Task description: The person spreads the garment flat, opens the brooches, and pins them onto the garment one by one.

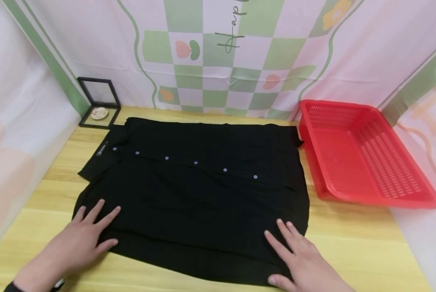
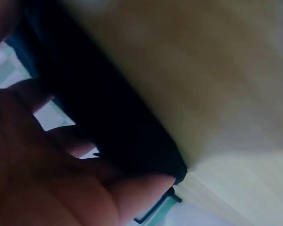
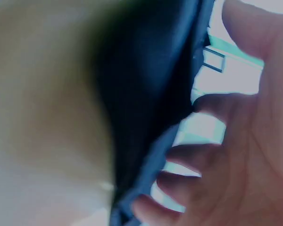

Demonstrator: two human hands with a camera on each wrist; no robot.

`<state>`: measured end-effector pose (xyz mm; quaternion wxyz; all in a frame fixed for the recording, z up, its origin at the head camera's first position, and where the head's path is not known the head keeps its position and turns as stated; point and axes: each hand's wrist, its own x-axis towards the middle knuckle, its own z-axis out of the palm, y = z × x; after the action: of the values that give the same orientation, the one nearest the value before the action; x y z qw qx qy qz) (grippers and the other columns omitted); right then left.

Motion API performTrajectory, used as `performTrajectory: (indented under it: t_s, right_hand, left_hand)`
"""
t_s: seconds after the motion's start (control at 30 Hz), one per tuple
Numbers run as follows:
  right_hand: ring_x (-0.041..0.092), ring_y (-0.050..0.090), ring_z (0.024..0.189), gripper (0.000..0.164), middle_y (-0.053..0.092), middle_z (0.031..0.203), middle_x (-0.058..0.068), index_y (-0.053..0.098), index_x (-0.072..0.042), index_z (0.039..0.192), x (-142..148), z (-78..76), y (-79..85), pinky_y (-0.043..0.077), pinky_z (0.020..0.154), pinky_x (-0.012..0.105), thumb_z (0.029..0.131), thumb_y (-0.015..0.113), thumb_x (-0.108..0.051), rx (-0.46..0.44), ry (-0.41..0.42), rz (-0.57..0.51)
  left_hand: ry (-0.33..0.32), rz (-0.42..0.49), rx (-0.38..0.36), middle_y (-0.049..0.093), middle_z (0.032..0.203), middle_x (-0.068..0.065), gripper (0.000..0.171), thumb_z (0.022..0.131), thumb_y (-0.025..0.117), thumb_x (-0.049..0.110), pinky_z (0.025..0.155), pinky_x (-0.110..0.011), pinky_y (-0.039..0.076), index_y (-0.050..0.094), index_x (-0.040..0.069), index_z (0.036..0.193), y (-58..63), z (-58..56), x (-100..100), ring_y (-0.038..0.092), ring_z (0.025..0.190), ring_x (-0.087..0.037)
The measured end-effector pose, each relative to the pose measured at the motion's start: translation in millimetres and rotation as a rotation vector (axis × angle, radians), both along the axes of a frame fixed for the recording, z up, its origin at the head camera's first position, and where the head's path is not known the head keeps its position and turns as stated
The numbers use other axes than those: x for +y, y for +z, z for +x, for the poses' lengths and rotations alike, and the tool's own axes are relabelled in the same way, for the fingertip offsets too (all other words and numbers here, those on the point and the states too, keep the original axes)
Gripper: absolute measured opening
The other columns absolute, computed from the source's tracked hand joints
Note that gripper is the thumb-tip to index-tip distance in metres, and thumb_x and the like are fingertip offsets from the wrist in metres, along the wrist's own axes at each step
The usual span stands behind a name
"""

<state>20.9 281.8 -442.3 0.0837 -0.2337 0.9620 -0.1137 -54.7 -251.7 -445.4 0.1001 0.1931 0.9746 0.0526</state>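
A black shirt [image 1: 196, 211] lies flat on the wooden counter [image 1: 364, 243], collar to the person's left, its buttons [image 1: 195, 162] in a line across it. The left hand [image 1: 84, 237] rests on the near edge by the collar end, the right hand [image 1: 302, 255] by the hem; each grip is slack, fingers spread, clutching nothing. Just beside the hem sits a red basket [image 1: 389, 202]; a black frame [image 1: 115, 93] stands behind the collar.

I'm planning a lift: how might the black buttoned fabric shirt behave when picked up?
The black buttoned fabric shirt would probably droop, as it lies flat with soft creases. It looks thin, so likely light for its size.
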Motion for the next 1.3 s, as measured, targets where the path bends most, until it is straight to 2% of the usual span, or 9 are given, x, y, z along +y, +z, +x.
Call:
performTrajectory:
  t_s: [0.23,0.33,0.43,0.53,0.67,0.77,0.87,1.07,1.3]
  right_hand:
    - [0.047,0.040,0.133,0.084,0.040,0.150,0.022,0.056,-0.012,0.143,-4,-10.9,9.2,0.043,0.093,0.066,0.088,0.048,-0.076,-0.227,0.021,0.064]
    - [0.037,0.050,0.126,0.078,0.051,0.142,0.018,0.063,-0.011,0.135,-12,-25.5,31.3,0.046,0.094,0.059,0.089,0.053,-0.073,-0.159,0.022,0.099]
    - [0.032,0.057,0.118,0.063,0.057,0.134,0.016,0.066,-0.010,0.128,-27,-47.1,51.6,0.048,0.093,0.055,0.090,0.063,-0.060,0.004,0.048,0.102]
    - [0.032,0.059,0.115,0.050,0.061,0.128,0.015,0.067,-0.008,0.125,-47,-81.3,64.3,0.048,0.092,0.053,0.091,0.070,-0.045,0.135,0.068,0.074]
    - [0.032,0.059,0.112,0.045,0.062,0.123,0.015,0.065,-0.005,0.125,-70,-147.2,67.9,0.048,0.093,0.052,0.093,0.070,-0.035,0.112,0.007,0.064]
    - [0.034,0.059,0.112,0.045,0.060,0.124,0.018,0.061,-0.002,0.130,-73,-198.9,60.4,0.047,0.094,0.052,0.095,0.068,-0.029,0.065,-0.104,0.087]
    - [0.040,0.054,0.118,0.047,0.054,0.133,0.022,0.053,0.000,0.137,-63,-241.6,47.4,0.044,0.096,0.057,0.096,0.063,-0.022,0.041,-0.225,0.108]
    - [0.045,0.033,0.137,0.053,0.030,0.154,0.025,0.039,0.001,0.147,-33,-295.4,21.6,0.032,0.102,0.067,0.096,0.049,-0.008,-0.011,-0.380,0.119]
    - [0.043,0.019,0.145,0.060,0.026,0.158,0.023,0.032,0.000,0.153,-17,-322.9,13.9,0.022,0.107,0.066,0.094,0.045,-0.003,0.038,-0.360,0.106]
  left_hand:
    - [-0.008,-0.044,-0.112,0.052,0.129,-0.036,0.072,0.091,0.060,0.061,0.087,-0.064,0.046,0.062,0.001,0.131,18.4,-21.6,-5,0.056,0.109,-0.055]
    - [-0.089,-0.036,-0.013,0.064,0.104,-0.020,0.048,0.092,0.068,0.048,0.071,-0.056,0.052,0.069,0.003,0.109,33.0,-44.3,4,0.065,0.086,-0.036]
    - [-0.184,0.011,0.132,0.059,0.086,-0.006,0.023,0.090,0.074,0.031,0.059,-0.050,0.051,0.067,0.010,0.092,44.8,-75.6,21,0.061,0.070,-0.025]
    - [-0.255,0.044,0.237,0.055,0.082,-0.004,0.012,0.089,0.073,0.019,0.058,-0.048,0.050,0.065,0.011,0.088,50.8,-115.7,41,0.059,0.068,-0.024]
    - [-0.257,0.052,0.295,0.062,0.099,-0.013,0.015,0.091,0.068,0.011,0.076,-0.052,0.051,0.068,0.003,0.105,47.4,-176.4,65,0.062,0.089,-0.034]
    - [-0.177,0.026,0.227,0.058,0.126,-0.021,0.035,0.096,0.061,0.010,0.095,-0.057,0.043,0.061,0.000,0.129,43.0,-216.5,80,0.055,0.116,-0.040]
    - [-0.090,-0.014,0.117,0.045,0.146,-0.023,0.047,0.100,0.054,0.009,0.106,-0.059,0.032,0.046,0.000,0.145,40.4,-243.2,92,0.041,0.133,-0.043]
    - [-0.031,-0.046,0.043,0.047,0.142,-0.025,0.050,0.102,0.052,0.009,0.104,-0.060,0.032,0.040,0.003,0.150,33.9,-266.1,94,0.044,0.127,-0.046]
    - [-0.026,-0.031,0.040,0.037,0.152,-0.022,0.057,0.103,0.053,0.012,0.112,-0.059,0.020,0.032,0.007,0.156,26.6,-278.2,93,0.031,0.140,-0.041]
